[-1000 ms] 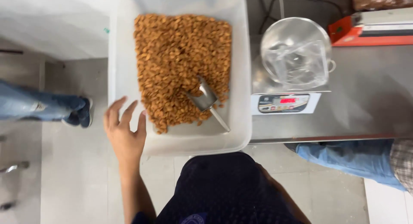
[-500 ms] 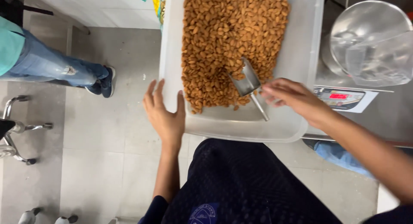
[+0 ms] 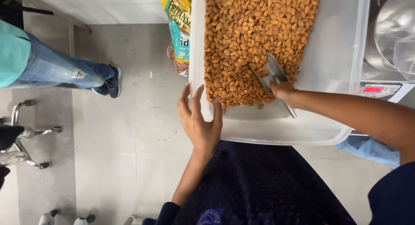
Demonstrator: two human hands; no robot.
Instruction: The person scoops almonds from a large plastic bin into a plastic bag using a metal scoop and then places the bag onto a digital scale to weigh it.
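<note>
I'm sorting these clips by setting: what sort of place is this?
Probably a food packing or shop back room: a large clear tub of almonds with a metal scoop, a digital weighing scale beside it, and a printed snack bag on the tiled floor.

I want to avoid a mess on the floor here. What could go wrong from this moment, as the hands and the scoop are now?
1. The clear plastic tub of brown almonds seems to overhang its support; the left hand only rests on its corner, so it might tip.
2. The right hand grips the metal scoop low in the heap; a quick lift could flick almonds over the rim.
3. The yellow printed bag beside the tub could be knocked.
</note>
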